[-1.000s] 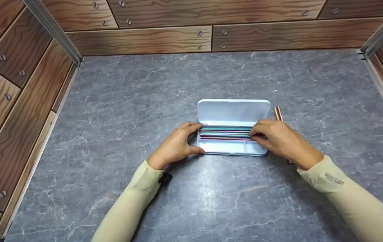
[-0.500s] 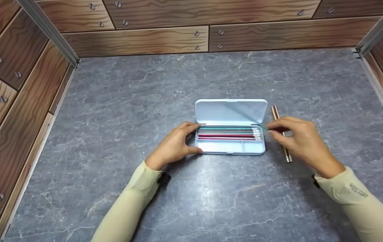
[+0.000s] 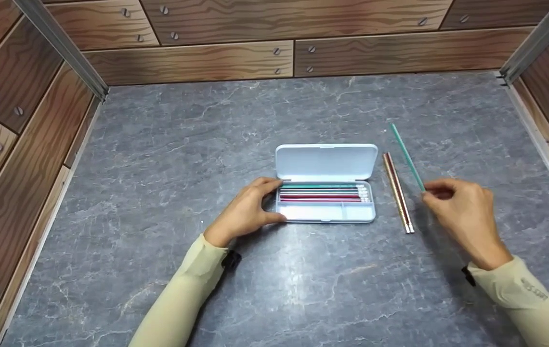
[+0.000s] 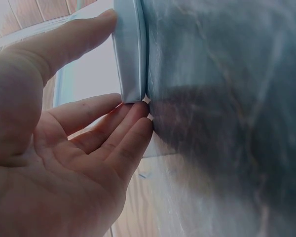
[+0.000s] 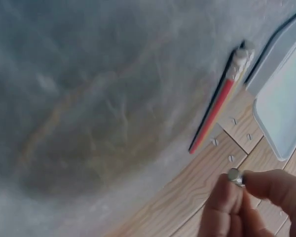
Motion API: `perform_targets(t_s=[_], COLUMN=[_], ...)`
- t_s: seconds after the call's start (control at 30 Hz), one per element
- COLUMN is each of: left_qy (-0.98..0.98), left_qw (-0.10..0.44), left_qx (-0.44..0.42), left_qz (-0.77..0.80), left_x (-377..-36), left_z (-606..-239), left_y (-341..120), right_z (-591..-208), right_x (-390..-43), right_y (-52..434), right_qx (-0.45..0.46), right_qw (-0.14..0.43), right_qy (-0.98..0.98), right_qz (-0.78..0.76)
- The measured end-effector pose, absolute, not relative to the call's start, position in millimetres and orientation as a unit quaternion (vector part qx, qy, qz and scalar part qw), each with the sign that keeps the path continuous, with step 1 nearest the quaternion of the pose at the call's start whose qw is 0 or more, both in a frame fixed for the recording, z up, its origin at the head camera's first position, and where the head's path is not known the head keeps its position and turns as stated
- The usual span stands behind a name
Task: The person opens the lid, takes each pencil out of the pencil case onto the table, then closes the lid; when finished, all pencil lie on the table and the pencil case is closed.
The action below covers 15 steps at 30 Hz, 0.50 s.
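Observation:
A pale blue plastic pencil case (image 3: 310, 217) lies on the grey marbled table with its lid (image 3: 325, 161) raised. Several pencils (image 3: 320, 193), green, dark and red with white tips, lie side by side in its back compartment. My left hand (image 3: 243, 209) holds the case's left end, thumb at the front corner and fingers at the back. My right hand (image 3: 464, 212) pinches a green pencil (image 3: 407, 156) by its near end, the far end tilting away from me. In the right wrist view, that pencil's metal end (image 5: 235, 176) shows between thumb and fingers.
Two pencils (image 3: 398, 197), one gold and one red, lie together on the table between the case and my right hand. Wood-patterned walls (image 3: 183, 62) enclose the back and sides. Metal posts (image 3: 67, 48) stand at the back corners.
My right hand has drawn the green pencil out of the case and carried it right, past the two loose pencils. The left hand stays at the case's left end.

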<state>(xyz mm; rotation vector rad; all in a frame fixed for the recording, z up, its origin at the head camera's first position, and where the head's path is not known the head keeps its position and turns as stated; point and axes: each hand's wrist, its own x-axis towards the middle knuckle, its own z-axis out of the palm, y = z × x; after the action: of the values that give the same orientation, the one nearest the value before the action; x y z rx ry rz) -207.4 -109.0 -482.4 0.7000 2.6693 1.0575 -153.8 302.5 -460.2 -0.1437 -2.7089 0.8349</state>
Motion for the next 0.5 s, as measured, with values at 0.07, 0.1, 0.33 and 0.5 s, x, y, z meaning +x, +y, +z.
perform_targets(t_s=[0.07,0.1,0.33,0.5], left_qy=[0.900,0.900,0.899,0.895], left_qw=[0.093,0.093,0.098,0.091], left_qx=[0.234,0.233,0.235,0.241], left_qz=[0.355,0.356,0.356,0.363], left_x=[-207,-207,-206,-207], left_z=[-482,-482,-483,-483], left_y=[-110,-110,-110,-109], right_z=[-462,-464,-471,-472], right_x=[-152,-152,-149,-148], right_y=[304,304,305,303], right_qx=[-0.060,-0.060,-0.071,-0.065], right_qw=[0.128,0.118,0.054,0.017], right_qy=[-0.949,-0.950,-0.956,-0.956], right_qz=[0.283,0.283,0.280,0.284])
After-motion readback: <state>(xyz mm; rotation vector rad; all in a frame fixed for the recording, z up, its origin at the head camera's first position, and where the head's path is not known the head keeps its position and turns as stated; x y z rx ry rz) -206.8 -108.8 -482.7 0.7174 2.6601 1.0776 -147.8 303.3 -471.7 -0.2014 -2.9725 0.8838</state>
